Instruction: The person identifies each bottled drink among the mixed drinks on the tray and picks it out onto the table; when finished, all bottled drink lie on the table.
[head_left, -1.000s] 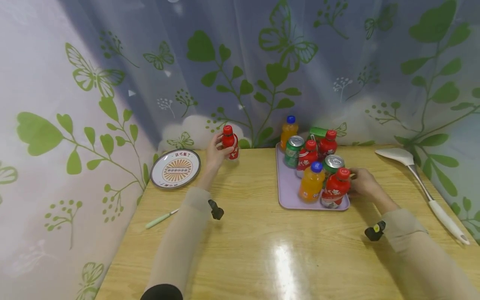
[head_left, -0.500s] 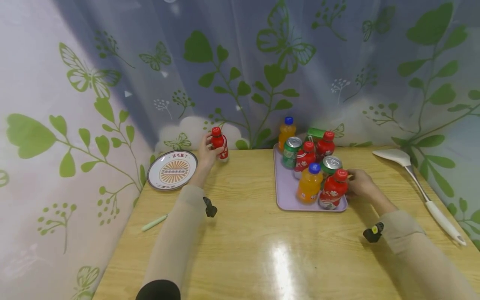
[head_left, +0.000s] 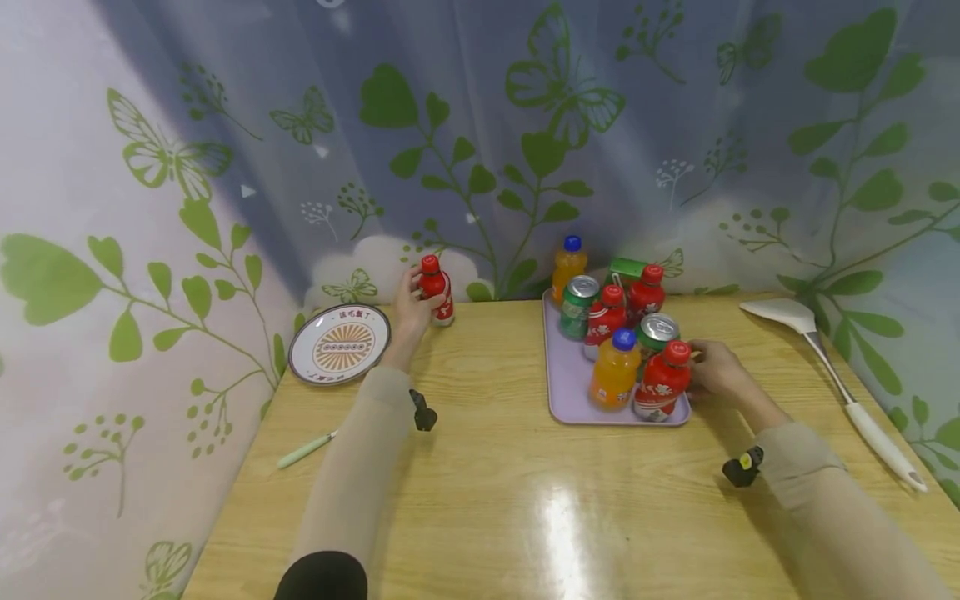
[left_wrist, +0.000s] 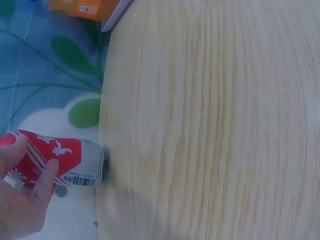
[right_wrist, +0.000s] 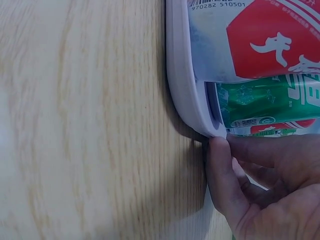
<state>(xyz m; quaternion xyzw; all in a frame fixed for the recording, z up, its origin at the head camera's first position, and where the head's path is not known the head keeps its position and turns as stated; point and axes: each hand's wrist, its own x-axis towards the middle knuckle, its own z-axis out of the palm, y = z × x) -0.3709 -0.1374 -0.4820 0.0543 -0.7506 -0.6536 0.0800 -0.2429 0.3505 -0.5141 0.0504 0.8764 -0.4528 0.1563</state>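
My left hand (head_left: 412, 312) grips a small red bottle (head_left: 437, 292) with a red cap, upright near the table's back edge. In the left wrist view, fingers and thumb wrap the bottle (left_wrist: 70, 157), whose pale base is at the tabletop. My right hand (head_left: 720, 371) is at the right rim of a lilac tray (head_left: 558, 392). In the right wrist view, thumb and fingers pinch the tray's rim (right_wrist: 182, 95) by its corner. On the tray stand several drinks: red bottles (head_left: 663, 383), orange-juice bottles (head_left: 617, 375) with blue caps, and green cans (head_left: 579, 308).
A round patterned plate (head_left: 340, 344) lies at the back left. Before it is a green-handled knife (head_left: 306, 450), its tip by my left sleeve. At the right lies a white spatula (head_left: 843, 383). A green box (head_left: 624, 271) is behind the bottles; a patterned curtain (head_left: 480, 150) backs the table.
My left hand has moved slightly left with the red bottle and lowered it to the table. My right hand keeps its place at the tray; the head view has shifted a little.
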